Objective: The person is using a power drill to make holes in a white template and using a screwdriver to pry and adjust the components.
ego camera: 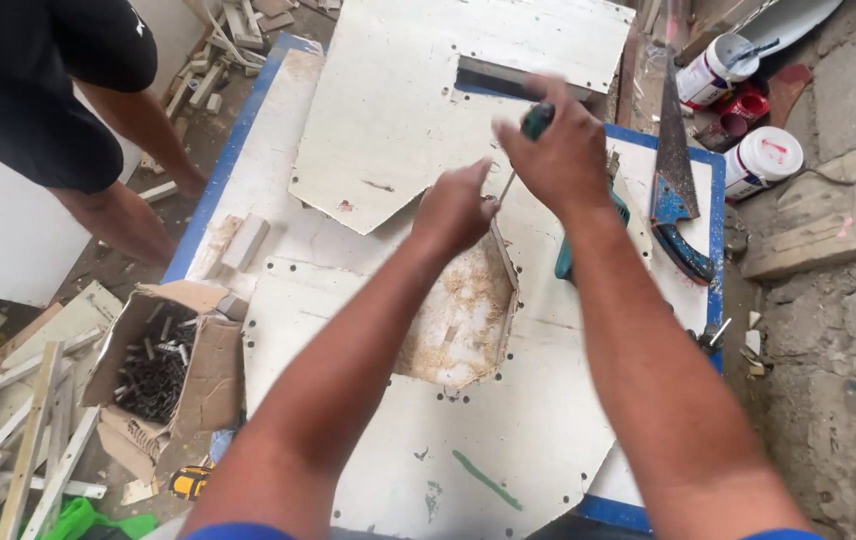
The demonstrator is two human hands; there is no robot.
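The right hand was closed in a fist round the green handle of a screwdriver, with the handle's end showing above the knuckles; the thin shaft ran down and toward the left hand, slanted rather than upright, and its tip was hidden behind that hand's fingers. The left hand was pinched shut just beside and below the right, its fingertips gathered at the low end of the shaft; whether a screw was held there could not be told. The two hands were close together but not clasped, the left being the lower and nearer to the white panel beneath.

That panel was taken as the landmark: both hands were poised over the far edge of the many-sided hole cut in its middle, where sawdust lay on the surface below. The screwdriver's long axis was thus tilted from upper right down to lower left, ending at that edge, and the left hand lay closer to the point of contact than the right.

Beyond the panel a second white board lay overlapping it; to the panel's right a handsaw with a blue grip was laid, and white tubs stood farther right still. To the panel's left an open cardboard box of dark screws was set; past it another person in black was bent over.
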